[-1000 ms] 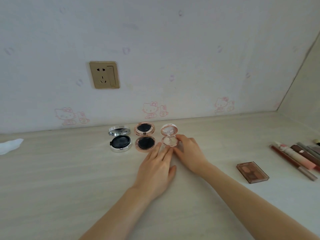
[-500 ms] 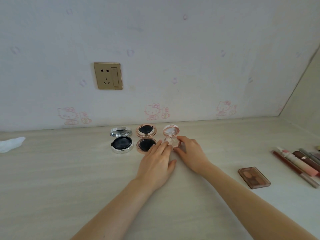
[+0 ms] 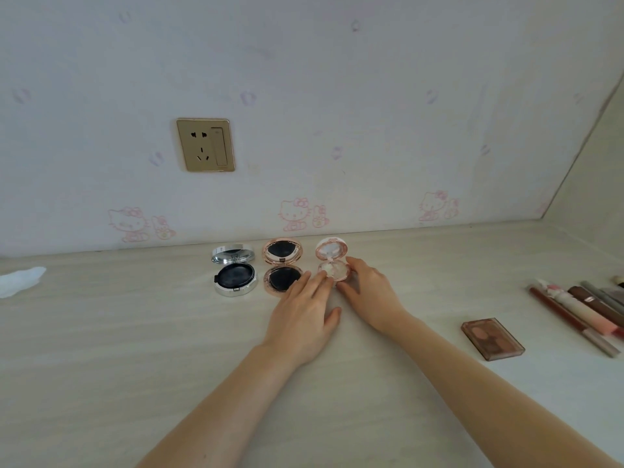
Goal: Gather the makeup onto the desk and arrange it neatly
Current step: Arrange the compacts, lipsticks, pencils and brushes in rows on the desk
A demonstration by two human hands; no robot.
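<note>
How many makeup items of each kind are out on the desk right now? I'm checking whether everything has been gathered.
Round open compacts: 3, silver compact, rose-gold compact, pink compact
Flat rectangular palettes: 1, brown palette
Stick-shaped items at the right edge: at least 5, stick group, partly cut off
Total: at least 9

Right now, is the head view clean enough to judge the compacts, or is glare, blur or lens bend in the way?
Head view: soft, even light, faint shadows; silver compact lid glints mildly; wide-angle bend curves the desk edge; pencils at the right edge are soft and cropped.
</note>
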